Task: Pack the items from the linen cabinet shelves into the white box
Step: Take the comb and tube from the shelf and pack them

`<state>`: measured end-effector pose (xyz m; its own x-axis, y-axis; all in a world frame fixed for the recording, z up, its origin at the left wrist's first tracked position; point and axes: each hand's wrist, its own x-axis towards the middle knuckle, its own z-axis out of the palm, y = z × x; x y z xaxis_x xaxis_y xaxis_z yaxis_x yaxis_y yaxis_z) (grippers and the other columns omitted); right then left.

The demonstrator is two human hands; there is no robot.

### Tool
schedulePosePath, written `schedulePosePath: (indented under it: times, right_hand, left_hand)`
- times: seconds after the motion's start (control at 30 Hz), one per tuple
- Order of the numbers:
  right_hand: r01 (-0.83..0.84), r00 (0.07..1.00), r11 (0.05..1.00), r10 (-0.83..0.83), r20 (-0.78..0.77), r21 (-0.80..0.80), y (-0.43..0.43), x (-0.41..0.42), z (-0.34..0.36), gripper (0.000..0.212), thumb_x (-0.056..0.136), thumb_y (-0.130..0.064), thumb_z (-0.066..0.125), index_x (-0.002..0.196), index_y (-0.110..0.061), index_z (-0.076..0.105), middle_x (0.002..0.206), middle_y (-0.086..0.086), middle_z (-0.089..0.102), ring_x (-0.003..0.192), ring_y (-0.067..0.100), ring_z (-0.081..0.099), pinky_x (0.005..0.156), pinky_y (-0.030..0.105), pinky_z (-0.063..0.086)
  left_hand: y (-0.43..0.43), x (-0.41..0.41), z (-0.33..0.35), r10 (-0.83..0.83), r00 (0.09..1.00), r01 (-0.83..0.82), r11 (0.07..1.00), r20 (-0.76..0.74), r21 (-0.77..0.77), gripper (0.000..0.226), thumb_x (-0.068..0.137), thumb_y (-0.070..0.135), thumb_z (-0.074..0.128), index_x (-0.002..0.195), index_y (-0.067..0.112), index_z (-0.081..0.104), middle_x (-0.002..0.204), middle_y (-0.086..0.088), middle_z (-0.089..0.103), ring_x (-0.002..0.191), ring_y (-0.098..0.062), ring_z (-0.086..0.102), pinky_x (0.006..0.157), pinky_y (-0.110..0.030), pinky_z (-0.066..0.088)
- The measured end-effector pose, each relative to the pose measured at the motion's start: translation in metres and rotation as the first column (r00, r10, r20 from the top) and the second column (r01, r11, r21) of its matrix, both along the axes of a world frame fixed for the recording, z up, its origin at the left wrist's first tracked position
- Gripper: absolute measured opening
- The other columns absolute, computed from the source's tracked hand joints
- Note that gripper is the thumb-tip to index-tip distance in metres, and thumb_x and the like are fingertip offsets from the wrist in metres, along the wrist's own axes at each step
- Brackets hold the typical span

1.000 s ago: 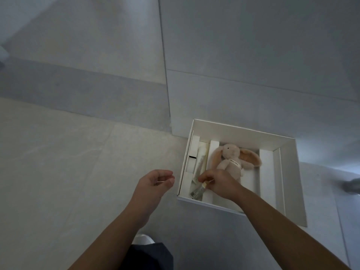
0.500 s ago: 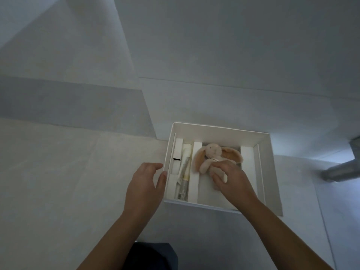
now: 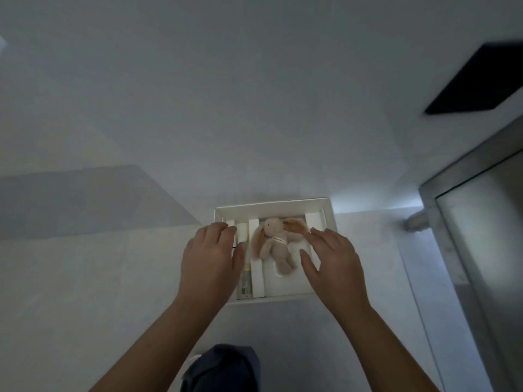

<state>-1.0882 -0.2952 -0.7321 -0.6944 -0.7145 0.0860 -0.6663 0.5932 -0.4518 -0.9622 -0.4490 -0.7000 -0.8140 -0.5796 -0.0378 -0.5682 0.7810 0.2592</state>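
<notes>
Both hands had come off the contents since half a second earlier and now framed the white box [image 3: 271, 204] on the floor. The left hand [image 3: 210, 257], fingers loosely spread and holding nothing, had moved in over the box's left edge, covering the left compartment. Just right of its thumb a slim tube [image 3: 246, 274] lay lengthwise, running from the near wall toward the far one. In the middle compartment the plush bunny [image 3: 276, 244] lay on its back, head toward the far wall, feet tilted toward the near right. The right hand [image 3: 331, 263] had let go of it and hovered open, palm down, over the box's right side.
</notes>
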Motion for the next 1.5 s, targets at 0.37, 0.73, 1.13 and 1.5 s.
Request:
schedulePosePath:
  times: [0.37, 0.73, 1.13, 1.5]
  right_hand:
    - [0.128, 0.987, 0.991, -0.130, 0.089, 0.025, 0.046, 0.016, 0.226, 0.044, 0.081, -0.035, 0.041, 0.101, -0.007, 0.068, 0.103, 0.010, 0.070, 0.099, 0.031, 0.064, 0.085, 0.050, 0.051]
    - [0.074, 0.997, 0.989, -0.072, 0.020, -0.131, 0.120, 0.036, 0.429, 0.042, 0.080, -0.034, 0.044, 0.105, -0.009, 0.067, 0.108, 0.008, 0.068, 0.106, 0.029, 0.060, 0.088, 0.054, 0.048]
    - [-0.158, 0.986, 0.939, 0.165, -0.005, -0.305, 0.140, 0.083, 0.578, 0.039, 0.082, -0.036, 0.047, 0.105, -0.011, 0.067, 0.111, 0.004, 0.067, 0.107, 0.026, 0.058, 0.093, 0.041, 0.043]
    - [-0.535, 0.845, 0.770, 0.499, -0.193, -0.348, 0.104, 0.170, 0.666, 0.040, 0.079, -0.034, 0.045, 0.101, -0.010, 0.068, 0.105, 0.005, 0.069, 0.097, 0.027, 0.062, 0.085, 0.036, 0.050]
  left_hand:
    - [0.061, 0.013, 0.214, 0.129, 0.988, -0.124, 0.991, -0.085, 0.056, 0.039, 0.084, 0.027, 0.042, 0.097, 0.001, 0.066, 0.093, -0.014, 0.068, 0.085, -0.031, 0.064, 0.074, -0.037, 0.052]
    - [0.138, 0.062, 0.407, 0.406, 0.886, -0.406, 0.913, -0.226, 0.047, 0.044, 0.083, 0.029, 0.039, 0.096, -0.002, 0.066, 0.094, -0.018, 0.068, 0.087, -0.035, 0.063, 0.078, -0.040, 0.050]
    - [0.198, 0.145, 0.534, 0.488, 0.816, -0.508, 0.861, -0.308, 0.020, 0.044, 0.084, 0.033, 0.040, 0.102, 0.003, 0.066, 0.100, -0.012, 0.067, 0.092, -0.030, 0.063, 0.083, -0.036, 0.046]
    - [0.231, 0.236, 0.631, 0.638, 0.646, -0.705, 0.710, -0.419, -0.006, 0.046, 0.086, 0.038, 0.037, 0.108, 0.009, 0.064, 0.107, -0.005, 0.065, 0.101, -0.025, 0.060, 0.084, -0.037, 0.047]
